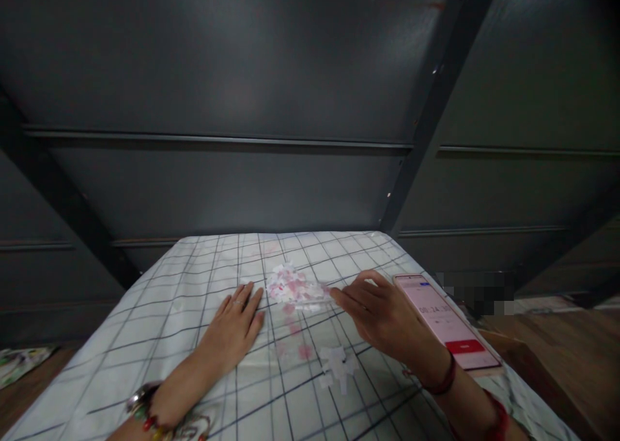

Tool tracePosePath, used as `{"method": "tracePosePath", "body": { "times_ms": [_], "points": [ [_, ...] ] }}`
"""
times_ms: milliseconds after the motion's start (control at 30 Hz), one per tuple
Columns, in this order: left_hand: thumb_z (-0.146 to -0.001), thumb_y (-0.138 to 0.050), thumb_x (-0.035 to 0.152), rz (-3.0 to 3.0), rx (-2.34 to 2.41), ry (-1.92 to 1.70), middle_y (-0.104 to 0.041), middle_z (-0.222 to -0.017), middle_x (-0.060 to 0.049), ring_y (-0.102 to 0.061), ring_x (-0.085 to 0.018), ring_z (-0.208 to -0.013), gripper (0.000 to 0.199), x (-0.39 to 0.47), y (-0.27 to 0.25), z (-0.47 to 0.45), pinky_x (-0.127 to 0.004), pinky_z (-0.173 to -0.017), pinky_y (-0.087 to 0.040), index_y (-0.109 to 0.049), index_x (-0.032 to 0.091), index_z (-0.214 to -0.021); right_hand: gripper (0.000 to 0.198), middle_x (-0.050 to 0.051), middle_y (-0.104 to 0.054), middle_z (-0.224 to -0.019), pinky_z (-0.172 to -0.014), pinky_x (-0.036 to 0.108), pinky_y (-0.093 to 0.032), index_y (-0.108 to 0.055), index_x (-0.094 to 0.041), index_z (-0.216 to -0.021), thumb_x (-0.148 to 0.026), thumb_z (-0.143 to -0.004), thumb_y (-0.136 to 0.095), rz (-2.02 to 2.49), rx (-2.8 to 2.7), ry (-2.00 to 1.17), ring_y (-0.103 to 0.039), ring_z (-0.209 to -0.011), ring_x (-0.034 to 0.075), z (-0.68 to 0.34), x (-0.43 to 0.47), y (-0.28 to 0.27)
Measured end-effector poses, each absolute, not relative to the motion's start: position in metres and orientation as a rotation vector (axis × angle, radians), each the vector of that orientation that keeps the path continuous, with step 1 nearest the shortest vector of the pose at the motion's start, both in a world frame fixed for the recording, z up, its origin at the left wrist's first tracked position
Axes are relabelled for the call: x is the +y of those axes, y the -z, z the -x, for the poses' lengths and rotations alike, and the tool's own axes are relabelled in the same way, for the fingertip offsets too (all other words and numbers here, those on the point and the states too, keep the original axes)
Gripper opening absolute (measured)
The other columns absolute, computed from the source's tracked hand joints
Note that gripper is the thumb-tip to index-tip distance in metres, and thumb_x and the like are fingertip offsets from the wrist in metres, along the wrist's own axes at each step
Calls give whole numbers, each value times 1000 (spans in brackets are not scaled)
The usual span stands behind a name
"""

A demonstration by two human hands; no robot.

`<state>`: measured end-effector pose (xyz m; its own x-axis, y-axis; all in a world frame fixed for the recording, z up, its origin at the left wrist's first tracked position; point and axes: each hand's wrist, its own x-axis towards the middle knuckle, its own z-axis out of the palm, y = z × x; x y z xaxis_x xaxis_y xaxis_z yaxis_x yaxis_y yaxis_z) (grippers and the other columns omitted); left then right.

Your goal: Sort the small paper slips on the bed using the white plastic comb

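A small heap of pink and white scraps [290,285], perhaps paper, lies on the checked tablecloth [194,325]. My left hand [237,328] rests palm down just left of the heap, fingers stretched out and holding nothing. At the heap's right edge, the thumb and index finger of my right hand [375,305] come together in a pinch. Whatever is between those fingertips is too small and blurred to name. Nearer to me, several white strips [339,367] lie in a loose cluster. Faint pink patches [305,351] show on the cloth between the heap and the strips.
A phone [448,325] with a running time display and a red button lies at the table's right side, close to my right forearm. Dark metal panels [242,189] rise behind the table's far edge. Wooden floor [571,350] shows at the right.
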<state>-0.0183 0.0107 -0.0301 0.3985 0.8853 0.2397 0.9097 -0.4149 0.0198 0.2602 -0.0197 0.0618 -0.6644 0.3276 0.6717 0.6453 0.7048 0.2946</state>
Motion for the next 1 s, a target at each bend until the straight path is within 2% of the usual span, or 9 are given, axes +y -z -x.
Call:
{"method": "tracePosePath", "body": {
  "times_ms": [200, 800, 1000],
  "points": [
    [-94, -25, 39, 2520, -1608, 355, -43, -137, -16, -36, -29, -127, 49, 12, 35, 21, -47, -100, -34, -43, 13, -131, 29, -1, -56, -61, -68, 28, -40, -56, -16, -89, 2, -81, -35, 714, -2282, 699, -47, -57, 13, -262, -21, -65],
    [-93, -27, 39, 2516, -1584, 345, -42, -137, -17, -37, -29, -127, 49, 12, 35, 22, -48, -99, -35, -43, 12, -131, 28, 2, -59, -67, -70, 33, -41, -57, -10, -97, 2, -78, -41, 779, -2334, 693, -47, -62, 15, -275, -16, -56],
    [-93, -28, 38, 2522, -1596, 321, -43, -137, -17, -37, -30, -127, 49, 11, 32, 21, -48, -99, -35, -44, 12, -131, 26, 2, -59, -65, -69, 32, -41, -58, -11, -93, 2, -78, -42, 757, -2311, 698, -47, -61, 15, -275, -18, -61]
  ]
}}
